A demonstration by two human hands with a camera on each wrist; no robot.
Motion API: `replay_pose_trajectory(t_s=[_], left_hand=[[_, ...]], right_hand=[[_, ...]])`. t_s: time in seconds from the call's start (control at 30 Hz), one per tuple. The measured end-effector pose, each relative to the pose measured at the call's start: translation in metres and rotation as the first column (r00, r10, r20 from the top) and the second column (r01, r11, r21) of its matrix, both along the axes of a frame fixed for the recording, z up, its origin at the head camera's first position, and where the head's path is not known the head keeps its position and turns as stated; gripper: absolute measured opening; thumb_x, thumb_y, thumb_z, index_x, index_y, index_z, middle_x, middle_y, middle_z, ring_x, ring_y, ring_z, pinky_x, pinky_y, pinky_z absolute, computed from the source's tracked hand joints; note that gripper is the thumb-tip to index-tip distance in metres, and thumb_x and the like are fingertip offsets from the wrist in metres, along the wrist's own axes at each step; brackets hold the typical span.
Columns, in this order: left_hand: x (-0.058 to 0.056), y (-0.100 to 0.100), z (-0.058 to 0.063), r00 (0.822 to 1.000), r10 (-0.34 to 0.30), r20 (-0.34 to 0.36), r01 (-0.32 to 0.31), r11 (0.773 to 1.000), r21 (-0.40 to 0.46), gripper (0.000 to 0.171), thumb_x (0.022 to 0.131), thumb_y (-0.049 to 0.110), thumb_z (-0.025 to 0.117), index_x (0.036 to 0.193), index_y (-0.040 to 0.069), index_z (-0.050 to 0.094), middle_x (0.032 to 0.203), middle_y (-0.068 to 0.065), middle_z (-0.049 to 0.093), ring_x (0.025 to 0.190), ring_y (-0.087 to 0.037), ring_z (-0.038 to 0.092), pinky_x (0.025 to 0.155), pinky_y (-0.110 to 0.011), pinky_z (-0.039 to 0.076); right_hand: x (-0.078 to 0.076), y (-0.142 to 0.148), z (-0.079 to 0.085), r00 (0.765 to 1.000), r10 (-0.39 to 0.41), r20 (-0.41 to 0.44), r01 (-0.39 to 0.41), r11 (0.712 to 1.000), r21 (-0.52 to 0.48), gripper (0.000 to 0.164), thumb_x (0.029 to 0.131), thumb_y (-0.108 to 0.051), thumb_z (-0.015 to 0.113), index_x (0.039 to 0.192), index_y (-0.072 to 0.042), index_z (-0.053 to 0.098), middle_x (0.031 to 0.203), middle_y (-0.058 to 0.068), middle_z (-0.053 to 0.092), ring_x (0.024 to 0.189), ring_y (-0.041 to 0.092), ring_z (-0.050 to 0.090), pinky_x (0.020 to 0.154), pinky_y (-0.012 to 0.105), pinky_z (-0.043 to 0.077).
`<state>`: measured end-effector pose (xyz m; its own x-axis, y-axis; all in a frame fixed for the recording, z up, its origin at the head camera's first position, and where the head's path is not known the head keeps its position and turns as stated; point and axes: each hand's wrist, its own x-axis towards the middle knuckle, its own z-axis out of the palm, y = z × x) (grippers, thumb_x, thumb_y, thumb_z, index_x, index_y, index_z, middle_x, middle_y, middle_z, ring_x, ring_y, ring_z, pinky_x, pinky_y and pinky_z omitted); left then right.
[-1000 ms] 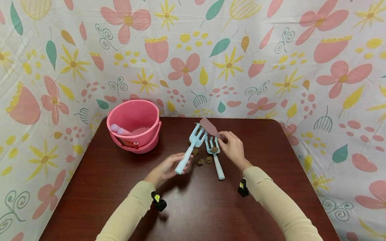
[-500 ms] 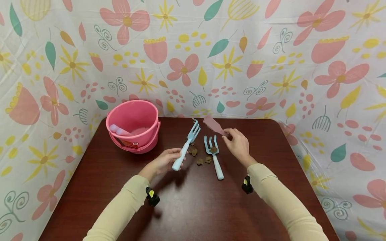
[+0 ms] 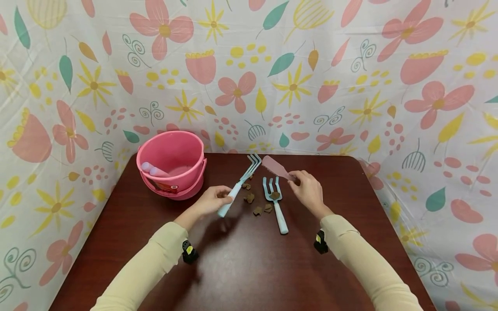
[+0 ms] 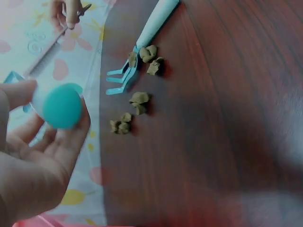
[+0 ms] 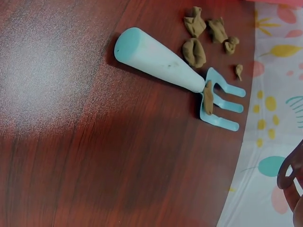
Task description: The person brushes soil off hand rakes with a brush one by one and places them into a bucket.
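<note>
My left hand (image 3: 212,199) grips the pale handle of a light-blue hand fork (image 3: 235,195), its bent tines raised towards the table's back edge. In the left wrist view the handle's round turquoise end (image 4: 62,108) faces the camera. My right hand (image 3: 308,191) pinches a flat pink plastic tool (image 3: 273,166) with a broad blade, its tip just right of those tines and apart from them. Between the hands lies a second blue fork (image 3: 280,216), a brown clay-like lump (image 5: 208,98) on its head. Several more brown lumps (image 3: 249,198) lie to its left.
A pink bucket (image 3: 171,166) stands at the back left of the brown table (image 3: 249,268), with lilac handles (image 3: 157,171) resting inside it. Behind the table hangs a flowered cloth (image 3: 249,86), close to the back edge.
The fork in my left hand has moved away from the pink tool and turned, so its tines now bend to the back. My right hand has shifted slightly right with the pink tool.
</note>
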<state>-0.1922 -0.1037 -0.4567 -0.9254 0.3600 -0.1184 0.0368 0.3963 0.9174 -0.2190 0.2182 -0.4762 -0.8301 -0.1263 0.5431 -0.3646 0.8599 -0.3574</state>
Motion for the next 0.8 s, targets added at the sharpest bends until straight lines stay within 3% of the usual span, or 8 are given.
replay_pose_trajectory(t_s=[0.17,0.4,0.57,0.8], left_hand=[[0.001,0.0,0.017,0.985,0.002,-0.17,-0.043,0.971,-0.236,0.02,0.081,0.018,0.066,0.1,0.011,0.067,0.081,-0.001,0.067,0.069,-0.01,0.061,0.063,-0.026,0.046],[0.002,-0.002,0.041,0.957,-0.03,-0.289,-0.121,0.863,-0.49,0.019,0.079,0.023,0.066,0.098,0.019,0.067,0.079,0.006,0.066,0.064,-0.011,0.055,0.053,-0.028,0.04],[0.0,-0.007,0.059,0.942,-0.081,-0.325,-0.135,0.795,-0.591,0.019,0.081,0.023,0.065,0.1,0.019,0.066,0.08,0.002,0.064,0.065,-0.017,0.055,0.049,-0.031,0.039],[-0.005,-0.017,0.084,0.914,-0.159,-0.373,-0.149,0.723,-0.674,0.022,0.08,0.021,0.065,0.101,0.016,0.066,0.085,-0.002,0.064,0.07,-0.02,0.057,0.051,-0.035,0.043]], right_hand=[[0.001,0.001,0.0,1.0,-0.004,0.01,0.003,1.0,0.017,0.024,0.077,-0.017,0.074,0.099,-0.014,0.068,0.086,0.004,0.064,0.067,0.018,0.056,0.053,0.037,0.045],[0.002,0.003,-0.001,1.0,0.012,0.015,-0.013,0.998,0.06,0.022,0.077,-0.017,0.074,0.099,-0.014,0.069,0.084,0.004,0.063,0.065,0.017,0.054,0.052,0.035,0.044],[0.003,0.006,-0.001,0.999,0.02,0.037,-0.023,0.996,0.081,0.023,0.077,-0.018,0.073,0.099,-0.014,0.069,0.083,0.003,0.062,0.064,0.016,0.053,0.05,0.033,0.042],[0.004,0.009,-0.002,0.996,0.022,0.082,-0.03,0.994,0.102,0.024,0.078,-0.018,0.073,0.101,-0.015,0.068,0.084,0.003,0.063,0.065,0.016,0.054,0.051,0.033,0.042]])
